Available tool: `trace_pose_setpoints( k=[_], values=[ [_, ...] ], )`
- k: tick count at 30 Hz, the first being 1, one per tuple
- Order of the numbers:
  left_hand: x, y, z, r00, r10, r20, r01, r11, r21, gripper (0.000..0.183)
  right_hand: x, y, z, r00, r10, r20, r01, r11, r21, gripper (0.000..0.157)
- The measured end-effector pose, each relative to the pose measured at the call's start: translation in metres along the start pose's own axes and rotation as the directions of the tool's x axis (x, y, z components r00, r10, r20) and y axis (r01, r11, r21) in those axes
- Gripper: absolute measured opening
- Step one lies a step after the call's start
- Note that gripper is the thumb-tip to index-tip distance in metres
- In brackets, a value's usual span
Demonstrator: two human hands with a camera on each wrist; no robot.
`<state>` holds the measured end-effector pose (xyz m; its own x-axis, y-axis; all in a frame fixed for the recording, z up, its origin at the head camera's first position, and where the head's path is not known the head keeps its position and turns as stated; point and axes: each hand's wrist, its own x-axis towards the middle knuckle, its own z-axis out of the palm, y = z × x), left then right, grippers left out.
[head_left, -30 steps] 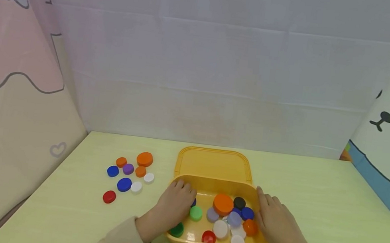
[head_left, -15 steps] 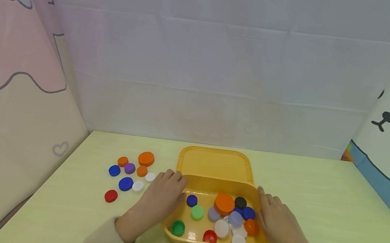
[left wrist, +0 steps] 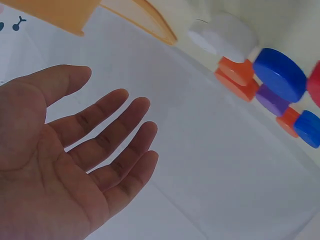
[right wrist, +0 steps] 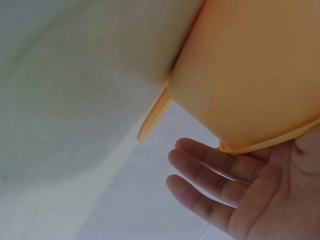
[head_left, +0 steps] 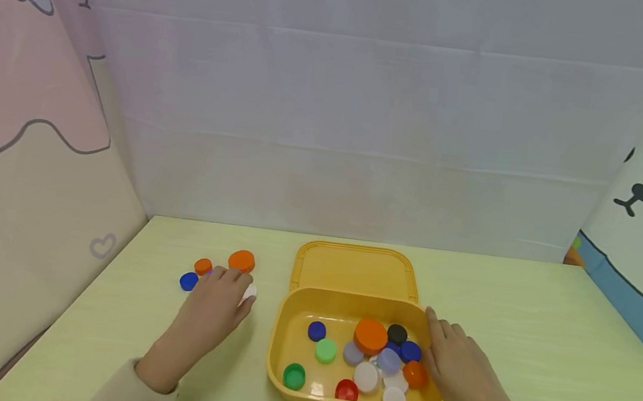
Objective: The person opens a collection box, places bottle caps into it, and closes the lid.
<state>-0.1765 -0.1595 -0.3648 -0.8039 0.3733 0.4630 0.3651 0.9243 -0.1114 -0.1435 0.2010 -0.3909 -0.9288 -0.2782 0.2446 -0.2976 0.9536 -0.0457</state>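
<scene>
In the head view my left hand [head_left: 212, 312] hovers over a loose group of bottle caps on the left of the table, hiding some of them. The left wrist view shows that hand [left wrist: 95, 145] with its palm bare and fingers apart; a blue cap [left wrist: 280, 74], a purple cap [left wrist: 272, 99] and a white cap [left wrist: 232, 37] lie beyond the fingertips. My right hand [head_left: 460, 368] holds the right rim of a yellow plastic box [head_left: 340, 302], its fingers [right wrist: 200, 172] along the outside wall. Inside the box lie several caps, among them a large orange cap [head_left: 370, 336] and a green cap [head_left: 294, 377].
Behind the box a yellow lid [head_left: 356, 271] lies flat on the pale yellow table [head_left: 523, 316]. Farther left are an orange cap [head_left: 241, 261] and a blue cap [head_left: 189, 281]. A pale curtain [head_left: 329, 129] closes off the back, with printed cloth on both sides.
My left hand has come out of the box, crossed its left rim and moved left over the loose caps. My right hand has stayed at the box's right rim.
</scene>
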Motion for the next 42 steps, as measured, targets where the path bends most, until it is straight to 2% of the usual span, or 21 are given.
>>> trace_pose_setpoints(
  k=[3, 6, 9, 12, 17, 21, 23, 26, 30, 35, 42],
  values=[
    [-0.007, -0.013, 0.003, 0.999, -0.008, -0.044, 0.009, 1.0, 0.005, 0.022, 0.0, 0.0, 0.0, 1.0, 0.0, 0.0, 0.0, 1.0, -0.002, 0.052],
    [-0.014, -0.024, 0.006, 0.998, -0.046, -0.044, 0.046, 0.999, 0.002, 0.023, 0.0, 0.0, 0.0, 1.0, 0.001, 0.002, -0.001, 1.0, -0.003, 0.053],
    [-0.02, -0.035, 0.008, 0.995, -0.101, -0.007, 0.101, 0.995, -0.007, 0.024, 0.0, 0.0, 0.0, 1.0, 0.003, 0.008, -0.003, 1.0, -0.003, 0.053],
    [-0.026, -0.044, 0.009, 0.984, -0.165, 0.067, 0.164, 0.986, 0.007, 0.025, 0.0, -0.001, 0.0, 1.0, 0.004, 0.008, -0.004, 1.0, -0.006, 0.053],
    [-0.035, -0.053, 0.011, 0.952, -0.24, 0.191, 0.229, 0.97, 0.08, 0.031, 0.0, -0.001, 0.0, 1.0, 0.006, 0.01, -0.006, 1.0, -0.001, 0.052],
    [-0.041, -0.059, 0.012, 0.921, -0.279, 0.271, 0.264, 0.96, 0.093, 0.03, 0.0, -0.001, 0.0, 1.0, 0.011, 0.018, -0.011, 1.0, 0.002, 0.053],
    [-0.043, -0.06, 0.013, 0.901, -0.299, 0.315, 0.283, 0.954, 0.094, 0.03, 0.0, -0.001, 0.0, 1.0, 0.013, 0.021, -0.013, 1.0, 0.001, 0.053],
    [-0.045, -0.062, 0.013, 0.873, -0.317, 0.371, 0.303, 0.948, 0.096, 0.032, 0.001, -0.001, -0.001, 1.0, 0.015, 0.025, -0.015, 1.0, 0.001, 0.053],
    [-0.047, -0.063, 0.014, 0.844, -0.326, 0.425, 0.313, 0.944, 0.102, 0.033, 0.001, -0.002, -0.001, 1.0, 0.016, 0.02, -0.016, 1.0, 0.002, 0.053],
    [-0.049, -0.063, 0.016, 0.834, -0.331, 0.441, 0.321, 0.942, 0.099, 0.034, 0.001, -0.002, -0.001, 1.0, 0.013, 0.01, -0.013, 1.0, 0.003, 0.052],
    [-0.049, -0.063, 0.015, 0.832, -0.334, 0.442, 0.319, 0.941, 0.112, 0.035, 0.001, -0.001, -0.001, 1.0, 0.015, 0.017, -0.015, 1.0, 0.005, 0.053]
  ],
)
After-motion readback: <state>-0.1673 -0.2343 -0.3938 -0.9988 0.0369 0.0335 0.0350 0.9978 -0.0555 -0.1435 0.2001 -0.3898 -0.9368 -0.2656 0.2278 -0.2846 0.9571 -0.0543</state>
